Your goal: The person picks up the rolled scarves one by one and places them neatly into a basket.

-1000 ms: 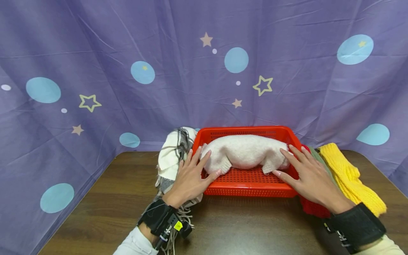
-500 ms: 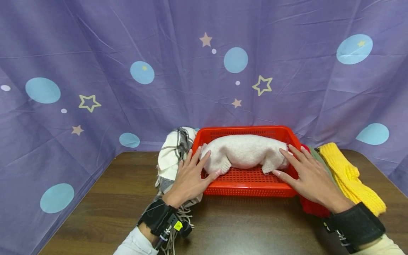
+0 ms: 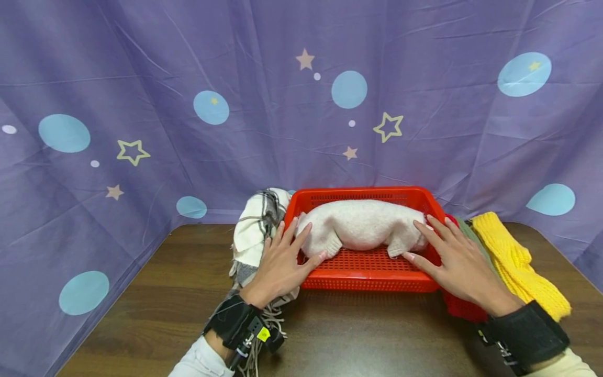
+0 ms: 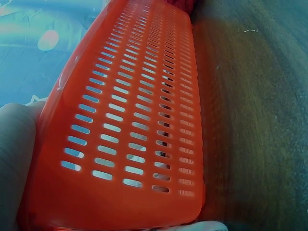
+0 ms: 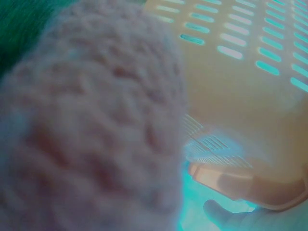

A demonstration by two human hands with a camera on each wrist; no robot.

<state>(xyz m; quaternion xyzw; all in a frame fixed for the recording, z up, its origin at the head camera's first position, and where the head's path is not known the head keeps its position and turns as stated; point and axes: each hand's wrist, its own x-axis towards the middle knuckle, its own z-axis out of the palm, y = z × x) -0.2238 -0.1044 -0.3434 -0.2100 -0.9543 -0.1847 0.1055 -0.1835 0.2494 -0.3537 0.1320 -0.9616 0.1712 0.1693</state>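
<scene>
A red plastic basket (image 3: 365, 277) with slotted walls stands on the table. Inside lies a rolled-up whitish knit garment (image 3: 365, 222), with two ribbed cuffs drooping at its front. My left hand (image 3: 279, 264) rests at the basket's left end, fingers spread over the rim and tips beside the garment. At the opposite end my right hand (image 3: 459, 264) lies the same way, its fingertips near the garment's right end. In the left wrist view, part of my left hand (image 4: 17, 154) shows at the basket's front wall (image 4: 120, 110). The right wrist view is partly blocked by blurred knit fabric (image 5: 96, 125).
A fringed black-and-white checked scarf (image 3: 252, 230) lies left of the basket. To the right are a yellow knit piece (image 3: 518, 262), a green cloth (image 3: 473, 235) and a red knit piece (image 3: 464, 309). A purple patterned curtain (image 3: 282, 104) hangs behind the brown table (image 3: 367, 335).
</scene>
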